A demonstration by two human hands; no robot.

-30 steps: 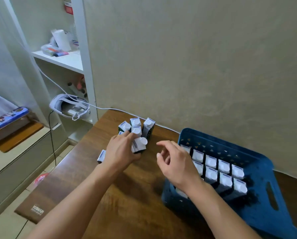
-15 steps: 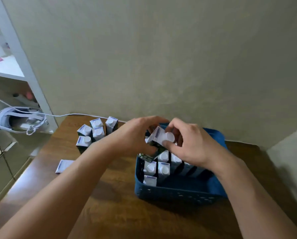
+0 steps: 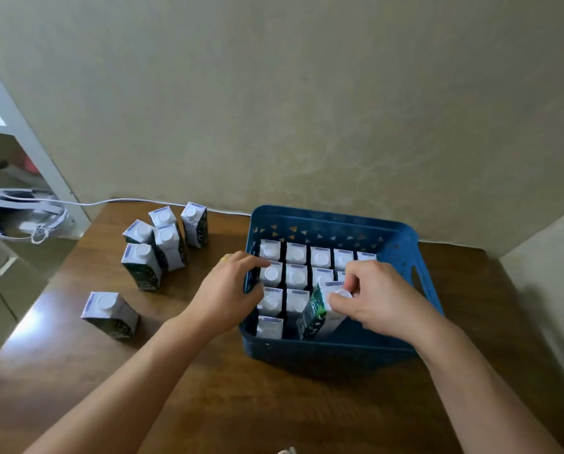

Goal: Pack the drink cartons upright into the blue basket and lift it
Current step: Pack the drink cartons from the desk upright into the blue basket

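The blue basket (image 3: 326,352) stands on the wooden table (image 3: 208,404), holding several white-topped drink cartons upright in rows. My right hand (image 3: 379,296) grips one dark green carton (image 3: 320,312) by its cap end; it is tilted, its lower end down inside the basket near the front wall. My left hand (image 3: 228,290) rests on the basket's left rim with fingers touching a packed carton (image 3: 271,273) and holds nothing. Left of the basket, several cartons (image 3: 162,244) stand in a cluster, and a single carton (image 3: 108,312) stands apart nearer the table's left edge.
A beige wall runs close behind the table. A white cable (image 3: 116,201) lies along the table's back edge toward a white headset (image 3: 21,217) on a lower shelf at left. A white shelf post (image 3: 21,132) rises at the far left.
The carton passed from my left hand to my right and went down into the basket. My left hand let go and moved to the basket's left rim. The view shifted right.
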